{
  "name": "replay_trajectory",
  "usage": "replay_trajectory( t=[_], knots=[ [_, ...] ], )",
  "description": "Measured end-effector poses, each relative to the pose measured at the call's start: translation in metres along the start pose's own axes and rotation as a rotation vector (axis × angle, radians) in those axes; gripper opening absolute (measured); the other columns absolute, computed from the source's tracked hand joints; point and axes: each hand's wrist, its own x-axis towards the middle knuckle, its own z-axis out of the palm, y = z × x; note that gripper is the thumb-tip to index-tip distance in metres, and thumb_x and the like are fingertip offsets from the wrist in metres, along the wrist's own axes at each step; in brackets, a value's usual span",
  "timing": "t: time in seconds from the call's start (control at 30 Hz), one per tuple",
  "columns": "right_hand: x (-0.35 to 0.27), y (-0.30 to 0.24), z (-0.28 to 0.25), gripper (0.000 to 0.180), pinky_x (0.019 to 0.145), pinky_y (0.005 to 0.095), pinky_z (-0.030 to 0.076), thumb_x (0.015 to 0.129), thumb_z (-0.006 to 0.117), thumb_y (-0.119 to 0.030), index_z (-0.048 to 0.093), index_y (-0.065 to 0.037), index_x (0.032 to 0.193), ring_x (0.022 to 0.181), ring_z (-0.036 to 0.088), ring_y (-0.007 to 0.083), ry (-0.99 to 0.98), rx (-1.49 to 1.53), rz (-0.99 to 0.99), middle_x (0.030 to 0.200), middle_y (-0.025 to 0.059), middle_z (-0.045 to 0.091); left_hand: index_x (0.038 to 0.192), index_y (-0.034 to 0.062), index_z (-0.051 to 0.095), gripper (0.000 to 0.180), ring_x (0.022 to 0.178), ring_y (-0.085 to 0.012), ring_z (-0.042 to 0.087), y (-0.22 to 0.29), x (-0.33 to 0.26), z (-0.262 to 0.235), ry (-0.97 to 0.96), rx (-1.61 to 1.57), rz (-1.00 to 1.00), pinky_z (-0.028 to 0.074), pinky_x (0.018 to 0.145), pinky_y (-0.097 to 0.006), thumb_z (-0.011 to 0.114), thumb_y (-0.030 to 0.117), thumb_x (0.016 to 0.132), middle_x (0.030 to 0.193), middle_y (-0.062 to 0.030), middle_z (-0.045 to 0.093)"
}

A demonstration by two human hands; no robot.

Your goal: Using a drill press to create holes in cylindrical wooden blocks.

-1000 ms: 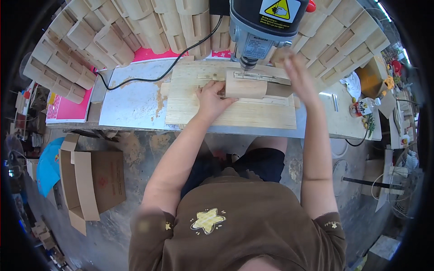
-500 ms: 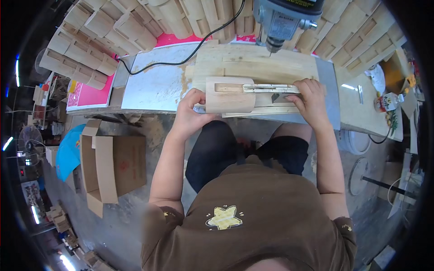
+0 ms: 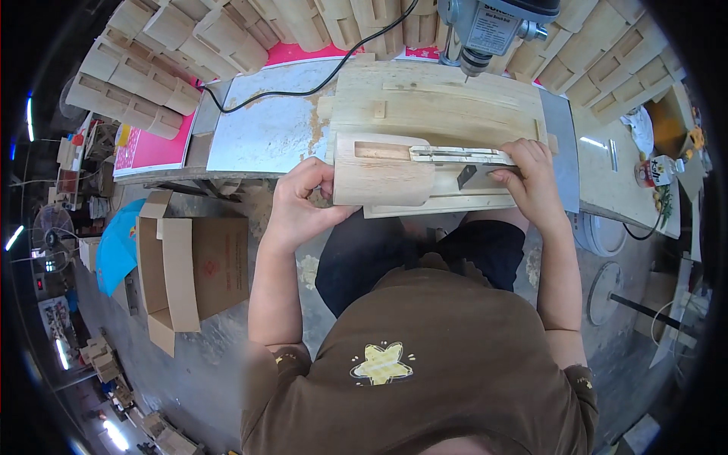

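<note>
A pale wooden block (image 3: 383, 178) with a rounded top and a long recess lies at the near edge of the bench. My left hand (image 3: 299, 205) grips its left end, fingers curled at the end face and thumb along the near corner. My right hand (image 3: 535, 182) pinches the right end of a narrow pale strip (image 3: 462, 155), whose left end reaches into the recess. Below the strip, a dark flat piece (image 3: 466, 177) stands up from the wooden board (image 3: 447, 98). A bench drill (image 3: 489, 34) stands behind the board, its bit apart from the block.
Similar wooden blocks (image 3: 129, 91) are stacked along the back and both sides. A black cable (image 3: 303, 92) crosses the left part of the bench. To the right sits a jar (image 3: 654, 173). An open cardboard box (image 3: 205, 262) stands on the floor at left.
The block and both hands sit slightly lower in the picture, and the whole view has shifted a little. More of the dark piece shows beside my right hand. Both hands keep their grip.
</note>
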Motion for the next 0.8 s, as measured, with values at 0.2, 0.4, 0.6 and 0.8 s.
replay_trajectory(
  t=[0.2, 0.4, 0.6, 0.8],
  knots=[
    [-0.006, 0.001, -0.007, 0.031, 0.089, 0.0385, 0.035, 0.071, 0.068, -0.011, 0.057, -0.002, 0.098, 0.090, 0.051, 0.0304, -0.068, 0.087, 0.055, 0.087, 0.0115, 0.056, 0.077, 0.0032, 0.063, 0.027, 0.060, -0.0077, 0.043, 0.004, -0.003, 0.001, -0.030, -0.023, -0.007, 0.037, 0.056, -0.022, 0.078, 0.009, 0.056, 0.064, 0.0025, 0.045],
    [-0.012, -0.002, -0.017, 0.032, 0.089, 0.0389, 0.035, 0.072, 0.069, -0.015, 0.057, -0.001, 0.098, 0.090, 0.053, 0.0312, -0.116, 0.111, 0.111, 0.088, 0.0119, 0.058, 0.076, 0.0030, 0.063, 0.026, 0.058, -0.0085, 0.044, 0.014, -0.002, 0.003, -0.029, 0.026, 0.064, 0.037, 0.054, -0.023, 0.077, 0.008, 0.055, 0.062, 0.0013, 0.044],
    [-0.017, -0.004, -0.022, 0.029, 0.089, 0.0376, 0.035, 0.074, 0.068, -0.013, 0.058, -0.001, 0.098, 0.090, 0.054, 0.0313, -0.124, 0.086, 0.154, 0.088, 0.0129, 0.059, 0.078, 0.0036, 0.064, 0.027, 0.058, -0.0088, 0.047, 0.009, 0.000, 0.004, -0.019, 0.051, 0.124, 0.039, 0.055, -0.022, 0.075, 0.006, 0.054, 0.064, 0.0001, 0.049],
    [-0.033, 0.035, -0.058, 0.028, 0.088, 0.0361, 0.035, 0.074, 0.067, -0.013, 0.058, -0.002, 0.098, 0.091, 0.054, 0.0308, 0.050, 0.000, 0.331, 0.089, 0.0122, 0.059, 0.091, -0.0004, 0.064, 0.026, 0.068, -0.0072, 0.056, 0.004, -0.003, -0.040, 0.304, -0.253, -0.273, 0.046, 0.060, -0.022, 0.074, 0.010, 0.070, 0.074, 0.0031, 0.060]
  ],
)
